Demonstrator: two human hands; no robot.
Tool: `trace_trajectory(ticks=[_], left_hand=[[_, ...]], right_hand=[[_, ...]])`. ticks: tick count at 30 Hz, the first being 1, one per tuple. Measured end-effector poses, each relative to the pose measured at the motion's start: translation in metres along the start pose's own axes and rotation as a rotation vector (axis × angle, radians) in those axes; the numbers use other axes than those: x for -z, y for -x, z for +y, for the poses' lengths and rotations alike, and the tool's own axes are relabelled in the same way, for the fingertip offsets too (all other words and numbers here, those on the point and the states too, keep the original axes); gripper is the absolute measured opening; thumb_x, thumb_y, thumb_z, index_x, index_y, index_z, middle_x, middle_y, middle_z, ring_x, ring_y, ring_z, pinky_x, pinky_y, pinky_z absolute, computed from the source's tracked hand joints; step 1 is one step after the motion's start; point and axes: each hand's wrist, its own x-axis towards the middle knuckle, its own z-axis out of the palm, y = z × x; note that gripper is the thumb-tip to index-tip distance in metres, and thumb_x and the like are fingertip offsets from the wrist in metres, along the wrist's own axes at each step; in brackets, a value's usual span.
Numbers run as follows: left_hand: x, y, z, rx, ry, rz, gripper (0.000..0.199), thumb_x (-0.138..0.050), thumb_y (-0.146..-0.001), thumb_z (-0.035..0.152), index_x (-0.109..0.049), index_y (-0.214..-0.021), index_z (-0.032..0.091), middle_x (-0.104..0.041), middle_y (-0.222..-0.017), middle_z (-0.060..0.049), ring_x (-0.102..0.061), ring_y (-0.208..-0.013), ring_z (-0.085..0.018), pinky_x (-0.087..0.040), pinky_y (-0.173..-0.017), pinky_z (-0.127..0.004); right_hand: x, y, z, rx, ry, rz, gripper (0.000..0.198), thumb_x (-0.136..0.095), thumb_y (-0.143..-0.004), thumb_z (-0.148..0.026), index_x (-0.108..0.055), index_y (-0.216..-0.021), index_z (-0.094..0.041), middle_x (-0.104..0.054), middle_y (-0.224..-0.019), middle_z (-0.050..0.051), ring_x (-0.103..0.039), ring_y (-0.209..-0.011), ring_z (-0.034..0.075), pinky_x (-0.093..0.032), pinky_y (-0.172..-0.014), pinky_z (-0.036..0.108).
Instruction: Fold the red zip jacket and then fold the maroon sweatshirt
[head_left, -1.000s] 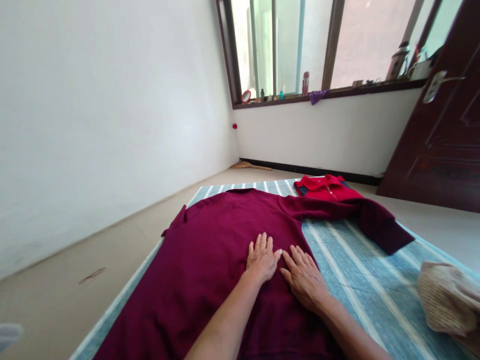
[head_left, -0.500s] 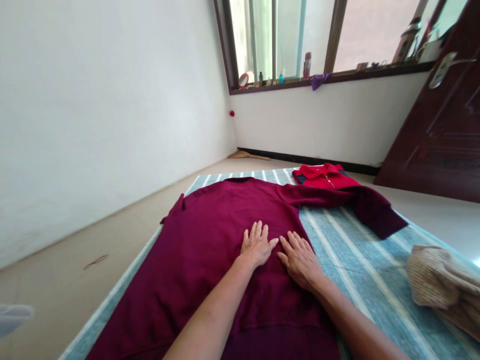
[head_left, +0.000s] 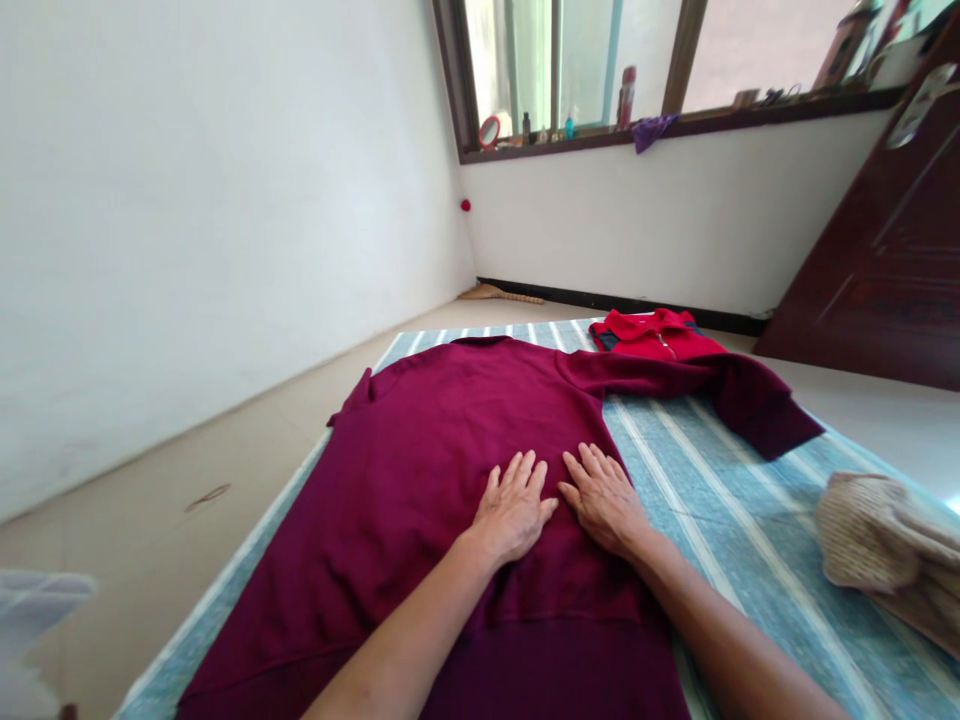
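A maroon long-sleeved top [head_left: 420,450] lies spread out, collar at the far end, on a blue-and-white striped cloth [head_left: 697,500]. Its right-hand sleeve stretches out to the right with a bend near the cuff; on the left only a short bit of sleeve shows. My left hand [head_left: 514,508] rests flat on the middle of the top, fingers apart. Close beside it my right hand [head_left: 604,500] lies flat near the top's right side edge, fingers stretched out. Neither hand grips the fabric.
A folded red garment [head_left: 652,335] with a zip lies beyond the sleeve. At the right is a beige knitted item [head_left: 870,535]. White wall [head_left: 225,200] rises on the left, a dark red door [head_left: 885,260] on the right. Small items line the windowsill [head_left: 585,140].
The camera view has shifted slightly. My left hand has slid a little towards me over the top; the right hand stays nearly in place. Both remain flat.
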Motion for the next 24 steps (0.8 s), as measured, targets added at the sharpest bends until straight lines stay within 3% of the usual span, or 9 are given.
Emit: trace_trajectory(ticks=[8,18,24], left_hand=[[-0.01,0.016,0.01,-0.056,0.012,-0.011,0.069,-0.027,-0.091,0.055,-0.025,-0.147,0.014,-0.016,-0.156,-0.01,-0.009,-0.144,-0.023,-0.013,-0.115,-0.049],[-0.001,0.027,0.018,-0.029,0.042,-0.051,0.073,-0.028,-0.091,0.058,-0.023,-0.147,0.013,-0.017,-0.155,-0.012,-0.008,-0.144,-0.024,-0.014,-0.116,-0.048],[-0.01,0.036,0.017,-0.023,0.054,-0.062,0.075,-0.033,-0.089,0.058,-0.022,-0.147,0.012,-0.012,-0.156,-0.011,-0.007,-0.144,-0.025,-0.012,-0.116,-0.05]], right_hand=[[0.0,0.0,0.0,0.0,0.005,-0.002,0.057,-0.031,-0.095,-0.047,-0.038,-0.143,-0.017,-0.031,-0.15,0.014,-0.021,-0.14,0.029,-0.019,-0.111,0.045],[-0.001,0.0,0.0,-0.001,0.0,0.004,0.056,-0.032,-0.095,-0.046,-0.039,-0.143,-0.017,-0.031,-0.15,0.014,-0.021,-0.141,0.028,-0.018,-0.112,0.044],[-0.003,0.0,-0.001,-0.007,0.005,0.01,0.057,-0.03,-0.095,-0.047,-0.039,-0.143,-0.018,-0.031,-0.15,0.013,-0.021,-0.141,0.027,-0.019,-0.112,0.043]])
